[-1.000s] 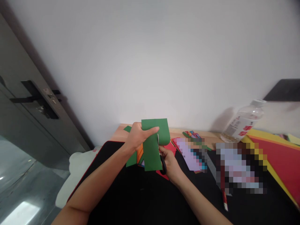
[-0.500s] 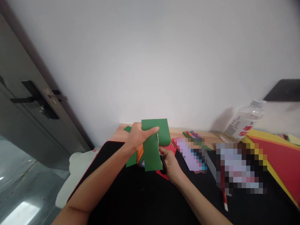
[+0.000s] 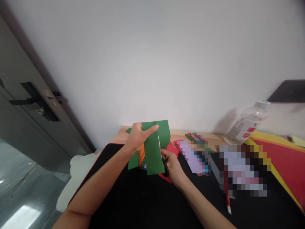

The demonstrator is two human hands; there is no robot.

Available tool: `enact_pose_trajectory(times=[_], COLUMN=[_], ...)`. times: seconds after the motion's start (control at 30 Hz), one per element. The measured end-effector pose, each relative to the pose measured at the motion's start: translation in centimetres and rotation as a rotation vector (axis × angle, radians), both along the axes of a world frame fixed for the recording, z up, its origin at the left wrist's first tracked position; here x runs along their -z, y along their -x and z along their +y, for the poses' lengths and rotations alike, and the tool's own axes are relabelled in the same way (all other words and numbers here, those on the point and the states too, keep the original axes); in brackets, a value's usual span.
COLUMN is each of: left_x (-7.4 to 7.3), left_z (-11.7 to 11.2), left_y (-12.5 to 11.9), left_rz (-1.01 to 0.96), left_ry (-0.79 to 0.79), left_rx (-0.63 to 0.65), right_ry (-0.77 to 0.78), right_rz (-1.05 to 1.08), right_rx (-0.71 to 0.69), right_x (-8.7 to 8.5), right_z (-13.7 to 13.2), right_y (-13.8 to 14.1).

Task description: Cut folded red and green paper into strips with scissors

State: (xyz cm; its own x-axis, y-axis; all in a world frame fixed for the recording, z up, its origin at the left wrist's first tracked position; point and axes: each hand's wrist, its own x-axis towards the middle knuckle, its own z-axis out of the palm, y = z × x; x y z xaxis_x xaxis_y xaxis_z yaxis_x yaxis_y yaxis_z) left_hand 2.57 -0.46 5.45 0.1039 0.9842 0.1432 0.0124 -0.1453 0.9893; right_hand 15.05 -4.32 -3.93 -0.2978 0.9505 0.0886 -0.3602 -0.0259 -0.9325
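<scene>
A sheet of green paper [image 3: 152, 156] is raised above the black mat, pinched at its upper left by my left hand [image 3: 140, 136] with the thumb lying across its front. My right hand [image 3: 172, 163] is closed around the black-handled scissors [image 3: 165, 166]. Their blades stand in a slit running up the sheet, and the part right of the slit bends away. Behind the sheet lie orange paper [image 3: 142, 156], more green paper [image 3: 133, 162] and red paper [image 3: 173, 148], partly covered.
A black mat [image 3: 133, 200] covers most of the wooden table [image 3: 120, 135]. To the right are lilac paper [image 3: 190, 157], a red pencil [image 3: 228, 202], a clear bottle [image 3: 250, 122] and large red and yellow sheets [image 3: 283, 159]. A grey door [image 3: 28, 127] stands at the left.
The scissor slit now appears longer, reaching toward the sheet's top edge. The right part of the green paper curls farther back, and my left hand has shifted slightly left.
</scene>
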Motion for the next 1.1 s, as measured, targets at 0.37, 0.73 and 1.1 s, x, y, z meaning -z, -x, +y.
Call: enact_pose_trajectory(times=[0.37, 0.73, 1.1], left_x=[-0.9, -0.7, -0.7], left_z=[-0.8, -0.9, -0.9], left_y=[-0.3, -0.4, -0.4], left_rz=[0.046, 0.111, 0.103], left_ry=[0.011, -0.018, -0.006], left_rx=[0.025, 0.007, 0.007], right_ry=[-0.118, -0.122, -0.077], right_rz=[0.007, 0.033, 0.039], right_rx=[-0.022, -0.016, -0.002], right_x=[-0.1, 0.5, 0.8], right_z=[-0.2, 0.1, 0.2], right_y=[0.1, 0.2, 0.2])
